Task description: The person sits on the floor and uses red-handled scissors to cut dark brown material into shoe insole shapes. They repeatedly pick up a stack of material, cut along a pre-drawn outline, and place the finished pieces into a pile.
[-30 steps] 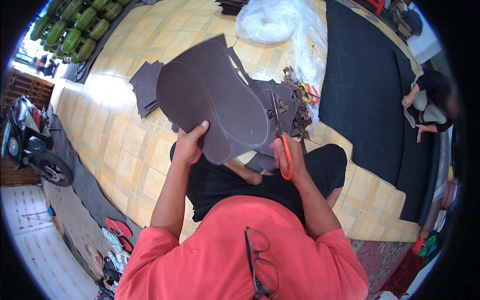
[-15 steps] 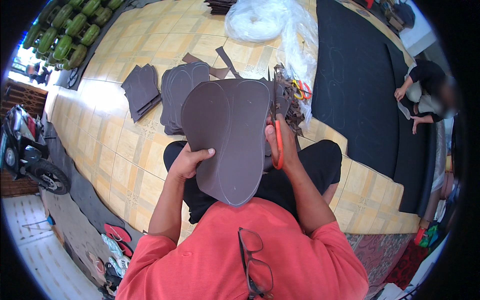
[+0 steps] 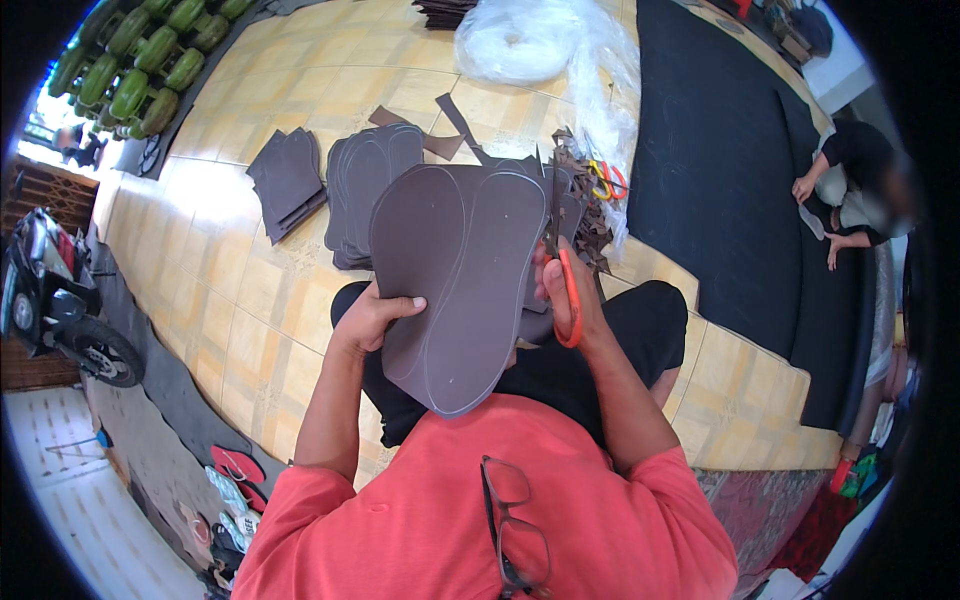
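My left hand (image 3: 378,318) is closed on the left edge of a dark brown sheet (image 3: 450,280), thumb on top and fingers underneath. Pale lines on the sheet trace two sole shapes, and its right side and near tip are rounded along a line. In my right hand (image 3: 572,290) is a pair of scissors (image 3: 571,300) with orange handles, blades pointing away from me. The blades stand at the sheet's right edge; whether they touch it I cannot tell. Past the sheet lie a stack of marked brown pieces (image 3: 365,190) and a smaller stack (image 3: 287,180).
Brown offcuts (image 3: 590,225) pile up beyond my right hand, with yellow-and-red scissors (image 3: 607,181) beside them. Clear plastic wrap (image 3: 520,45) lies farther back. A person (image 3: 860,170) crouches on the black sheet (image 3: 720,200) at right. A motorbike (image 3: 75,310) stands at left.
The sheet has turned slightly, its near tip swinging left. My right hand and scissors have shifted a little right, and the scissor handles have tilted.
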The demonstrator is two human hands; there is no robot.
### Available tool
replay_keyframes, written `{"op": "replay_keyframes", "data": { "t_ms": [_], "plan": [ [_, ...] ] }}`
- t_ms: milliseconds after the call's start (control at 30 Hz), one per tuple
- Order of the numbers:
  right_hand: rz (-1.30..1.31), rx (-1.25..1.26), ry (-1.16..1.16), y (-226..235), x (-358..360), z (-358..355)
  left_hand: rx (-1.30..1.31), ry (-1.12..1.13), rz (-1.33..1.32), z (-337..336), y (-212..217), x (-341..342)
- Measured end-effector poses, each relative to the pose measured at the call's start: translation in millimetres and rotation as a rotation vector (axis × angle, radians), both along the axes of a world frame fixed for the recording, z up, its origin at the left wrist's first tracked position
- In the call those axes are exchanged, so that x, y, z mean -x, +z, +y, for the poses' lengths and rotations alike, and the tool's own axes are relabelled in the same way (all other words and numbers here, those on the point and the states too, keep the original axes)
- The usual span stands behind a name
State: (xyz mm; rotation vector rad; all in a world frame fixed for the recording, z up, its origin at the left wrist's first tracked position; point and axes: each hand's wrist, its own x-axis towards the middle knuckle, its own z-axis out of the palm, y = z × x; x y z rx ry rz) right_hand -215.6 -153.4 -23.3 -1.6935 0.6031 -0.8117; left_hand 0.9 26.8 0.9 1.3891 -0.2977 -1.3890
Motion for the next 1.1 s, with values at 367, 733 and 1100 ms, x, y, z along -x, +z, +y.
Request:
{"op": "replay_keyframes", "data": {
  "t_ms": [367,733,1100],
  "plan": [
    [0.284,-0.011,0.183,12.9,28.4,-13.6,0.005,-0.032,-0.065,9.4,-5.7,-30.8],
    [0.382,-0.279,0.081,-50.7,63.4,-20.8,-0.080,-0.075,-0.170,-4.8,-7.6,-43.0],
    [0.403,-0.550,-0.160,-89.1,67.6,-16.0,-0.385,0.269,-1.281,-33.3,-88.8,-177.0]
  ]
}}
